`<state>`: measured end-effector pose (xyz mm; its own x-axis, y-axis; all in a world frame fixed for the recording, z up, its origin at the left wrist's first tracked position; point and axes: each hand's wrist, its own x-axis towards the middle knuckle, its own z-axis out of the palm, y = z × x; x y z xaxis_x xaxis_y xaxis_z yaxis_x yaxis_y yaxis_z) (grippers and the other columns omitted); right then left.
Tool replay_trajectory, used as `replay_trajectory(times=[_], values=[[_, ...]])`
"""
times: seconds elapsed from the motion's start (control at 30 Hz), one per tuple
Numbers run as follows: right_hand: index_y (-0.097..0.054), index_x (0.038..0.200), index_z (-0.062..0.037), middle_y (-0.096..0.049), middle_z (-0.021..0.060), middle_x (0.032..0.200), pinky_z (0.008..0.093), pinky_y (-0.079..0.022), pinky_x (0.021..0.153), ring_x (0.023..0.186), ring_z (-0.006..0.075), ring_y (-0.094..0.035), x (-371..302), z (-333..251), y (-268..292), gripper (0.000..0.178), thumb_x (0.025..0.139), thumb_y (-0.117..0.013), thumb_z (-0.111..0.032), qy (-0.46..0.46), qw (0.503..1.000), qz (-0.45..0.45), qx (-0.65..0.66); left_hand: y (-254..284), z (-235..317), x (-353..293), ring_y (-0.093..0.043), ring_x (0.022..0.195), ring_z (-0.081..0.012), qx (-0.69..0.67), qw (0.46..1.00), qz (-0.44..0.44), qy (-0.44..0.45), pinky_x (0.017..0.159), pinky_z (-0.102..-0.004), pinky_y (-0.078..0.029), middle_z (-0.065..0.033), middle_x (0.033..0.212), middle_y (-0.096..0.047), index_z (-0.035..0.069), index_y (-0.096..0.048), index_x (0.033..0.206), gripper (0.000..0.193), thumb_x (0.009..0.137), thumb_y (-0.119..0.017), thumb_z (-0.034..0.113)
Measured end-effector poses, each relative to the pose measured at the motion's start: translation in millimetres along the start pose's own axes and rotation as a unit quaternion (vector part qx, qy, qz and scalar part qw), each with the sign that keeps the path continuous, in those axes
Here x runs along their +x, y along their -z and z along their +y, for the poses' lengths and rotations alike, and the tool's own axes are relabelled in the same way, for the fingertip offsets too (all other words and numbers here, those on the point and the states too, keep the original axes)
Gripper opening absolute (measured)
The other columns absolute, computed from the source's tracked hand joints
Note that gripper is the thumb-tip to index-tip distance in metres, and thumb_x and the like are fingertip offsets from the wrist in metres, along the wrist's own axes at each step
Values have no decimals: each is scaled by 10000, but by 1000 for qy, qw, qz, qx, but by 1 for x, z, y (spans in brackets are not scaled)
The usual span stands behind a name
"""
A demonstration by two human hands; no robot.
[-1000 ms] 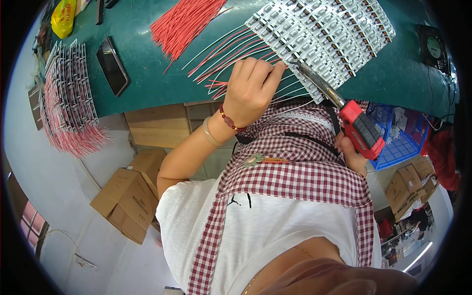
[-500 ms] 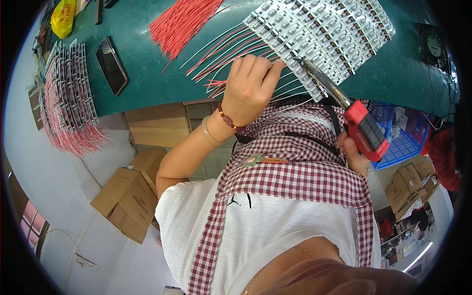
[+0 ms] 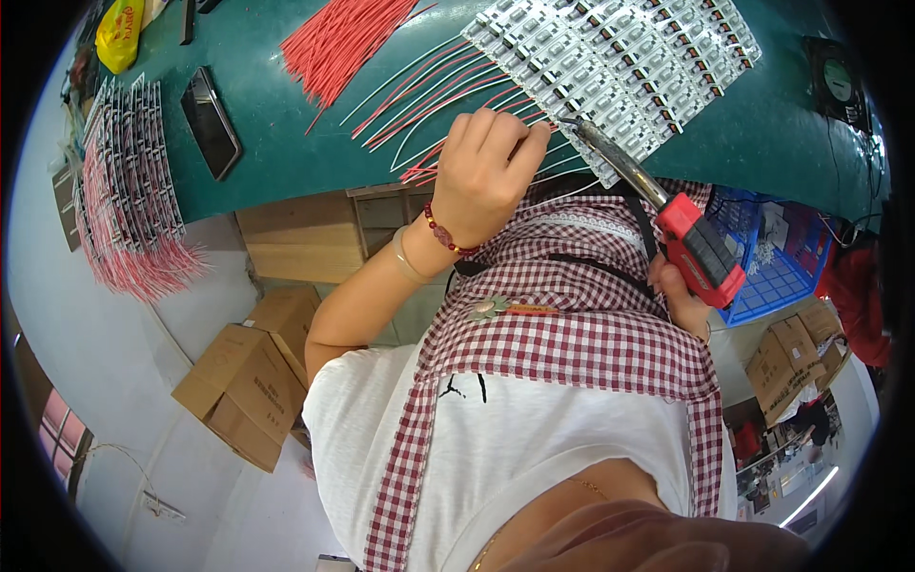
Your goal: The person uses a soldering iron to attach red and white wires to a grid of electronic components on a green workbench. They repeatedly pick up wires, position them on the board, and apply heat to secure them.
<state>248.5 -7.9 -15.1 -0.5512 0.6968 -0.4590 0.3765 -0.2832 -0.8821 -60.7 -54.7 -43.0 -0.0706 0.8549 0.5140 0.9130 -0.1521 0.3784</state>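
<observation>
My left hand (image 3: 486, 176) is closed at the near left edge of a panel of small white circuit boards (image 3: 620, 57), thumb and forefinger pinching a thin red wire (image 3: 540, 120). In my right hand (image 3: 681, 296) is a soldering iron (image 3: 701, 248) with a red and black handle. Its bent dark tip touches or hovers just over the panel's edge, close to my left fingertips; contact cannot be made out. Red and white wires (image 3: 419, 95) stick out from that edge, and some pass behind my left hand.
A bundle of red wires (image 3: 343, 43) lies on the green table (image 3: 272, 143), with a phone (image 3: 211, 124) to its left. Wired boards (image 3: 133, 172) hang over the left edge. A yellow bag (image 3: 120, 33), a small black fan (image 3: 839, 81), a blue basket (image 3: 772, 276) and cardboard boxes (image 3: 238, 391) surround it.
The whole view has shifted slightly left. The iron and my left hand have moved a little nearer to me along the panel's edge, and the tip is closer to my left fingertips.
</observation>
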Motion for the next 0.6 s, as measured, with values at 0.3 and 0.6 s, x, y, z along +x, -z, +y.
replay_trajectory(times=[0.3,0.6], values=[[-656,991,-22,-659,61,873,289,-491,671,765,153,-626,3,15,-1,194,797,-664,-21,69,994,48,-68,-2,1,0,-461,634,-177,-9,1000,6,-5,562,-311,-351,-20,712,-482,48,-663,885,228,669,-650,-23],[-657,937,-18,-643,41,816,271,-477,634,718,118,-598,2,5,-3,130,807,-657,-27,36,997,51,-47,-1,2,1,-467,648,-185,-2,1000,-11,5,569,-310,-354,-23,720,-485,46,-657,870,205,676,-649,-21]])
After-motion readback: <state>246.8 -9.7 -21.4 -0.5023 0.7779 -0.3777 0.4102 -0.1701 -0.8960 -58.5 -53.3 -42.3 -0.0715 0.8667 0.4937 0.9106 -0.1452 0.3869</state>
